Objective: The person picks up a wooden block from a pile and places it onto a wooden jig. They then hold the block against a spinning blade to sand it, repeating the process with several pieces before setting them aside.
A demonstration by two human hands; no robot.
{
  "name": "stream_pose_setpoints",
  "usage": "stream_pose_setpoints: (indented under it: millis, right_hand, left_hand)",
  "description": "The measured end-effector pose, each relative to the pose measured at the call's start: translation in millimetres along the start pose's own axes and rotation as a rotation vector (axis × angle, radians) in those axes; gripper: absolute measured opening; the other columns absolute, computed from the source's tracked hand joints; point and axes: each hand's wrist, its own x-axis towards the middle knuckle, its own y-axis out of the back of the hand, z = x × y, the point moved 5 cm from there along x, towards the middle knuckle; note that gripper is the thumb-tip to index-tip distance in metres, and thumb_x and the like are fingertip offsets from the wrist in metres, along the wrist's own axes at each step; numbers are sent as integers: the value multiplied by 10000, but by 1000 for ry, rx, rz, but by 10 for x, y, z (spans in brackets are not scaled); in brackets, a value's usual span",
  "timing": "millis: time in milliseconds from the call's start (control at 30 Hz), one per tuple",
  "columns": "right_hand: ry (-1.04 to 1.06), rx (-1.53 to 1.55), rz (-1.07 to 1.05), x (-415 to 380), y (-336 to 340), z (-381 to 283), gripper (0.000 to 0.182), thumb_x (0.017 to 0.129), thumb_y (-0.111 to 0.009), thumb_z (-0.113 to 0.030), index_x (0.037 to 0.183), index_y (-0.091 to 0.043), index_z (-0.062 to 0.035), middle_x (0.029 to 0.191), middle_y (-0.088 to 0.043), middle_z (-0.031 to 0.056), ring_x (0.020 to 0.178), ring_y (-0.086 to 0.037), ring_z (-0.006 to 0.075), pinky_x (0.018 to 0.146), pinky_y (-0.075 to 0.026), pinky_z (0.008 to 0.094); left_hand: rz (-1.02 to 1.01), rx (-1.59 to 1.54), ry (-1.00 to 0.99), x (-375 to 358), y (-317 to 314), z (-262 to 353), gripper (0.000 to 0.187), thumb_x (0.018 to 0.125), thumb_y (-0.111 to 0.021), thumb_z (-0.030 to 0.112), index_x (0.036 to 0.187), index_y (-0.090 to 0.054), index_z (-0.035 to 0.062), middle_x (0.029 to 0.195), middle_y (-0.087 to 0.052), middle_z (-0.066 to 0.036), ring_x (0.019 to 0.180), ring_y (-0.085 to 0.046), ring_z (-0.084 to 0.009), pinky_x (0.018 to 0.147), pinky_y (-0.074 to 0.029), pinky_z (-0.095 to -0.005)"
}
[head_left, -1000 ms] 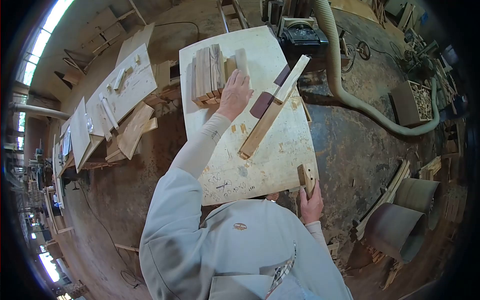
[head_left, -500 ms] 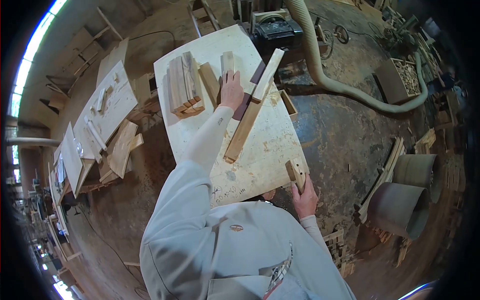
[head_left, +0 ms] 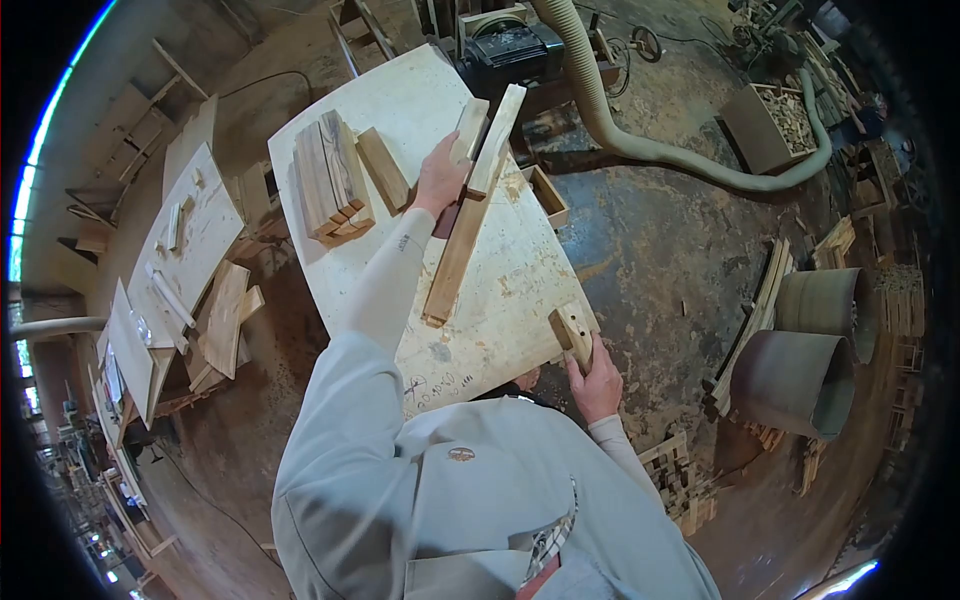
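Observation:
My left hand (head_left: 438, 180) is closed on a short wooden block (head_left: 468, 132) at the far part of the pale board. That block lies close beside a light wooden strip (head_left: 497, 140), which rests over a longer brown wooden strip (head_left: 455, 262). A dark reddish-brown strip (head_left: 446, 222) shows partly beneath them. At the near right corner, my right hand (head_left: 597, 382) grips a small wooden piece with dark holes (head_left: 574, 334). Some of its fingers are hidden behind the piece. To the left of my left hand lies a single wooden block (head_left: 383, 168).
A stack of wooden blocks (head_left: 330, 180) sits on the left of the pale board (head_left: 500, 320). Beyond the board stand a dark motor (head_left: 510, 52) and a thick ribbed hose (head_left: 590, 115). Two large curved drums (head_left: 790, 375) stand on the floor at right.
My left hand has shifted the short wooden block rightward, up against the strips. My right hand still grips the piece with holes. The whole view has swung slightly.

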Motion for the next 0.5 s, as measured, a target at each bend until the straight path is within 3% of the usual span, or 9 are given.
stream_pose_setpoints:
  millis: [133,233,300,433,500]
  right_hand:
    - [-15,-7,-17,8,22,-43,714,997,-780,-356,1567,-532,-5,1234,-740,263,1012,-738,484,850,-589,545]
    - [-4,-3,-16,22,6,-20,711,1008,-764,-359,1575,-518,-7,1237,-738,263,1014,-739,487,847,-594,547]
    - [38,6,4,27,9,-10,711,1018,-750,-356,1587,-502,-8,1237,-736,262,1012,-740,489,843,-596,550]
    - [-21,22,-110,83,-35,42,772,1046,-713,-345,1670,-393,-23,1245,-730,272,1006,-747,486,839,-600,563]
    - [-60,39,-158,91,-62,88,823,1058,-707,-380,1720,-334,-63,1261,-728,280,1006,-753,484,841,-602,566]
  left_hand:
    - [-60,-273,50,-33,-19,-75,566,997,-712,149,1526,-594,-13,1450,-691,-278,1358,-666,-422,1174,-512,-462]
    - [-37,-128,83,-79,-92,-55,528,1024,-697,146,1525,-598,11,1423,-705,-274,1333,-675,-427,1146,-525,-479]
    - [-24,52,-2,-124,-137,29,517,1034,-692,141,1528,-595,24,1403,-711,-277,1302,-682,-438,1121,-532,-500]
    - [-37,86,20,-124,-143,21,516,1041,-688,137,1535,-586,27,1428,-695,-282,1304,-668,-450,1121,-526,-511]
    - [-50,215,-63,-92,-155,1,555,1024,-727,156,1553,-588,63,1521,-625,-297,1408,-599,-454,1173,-499,-469]
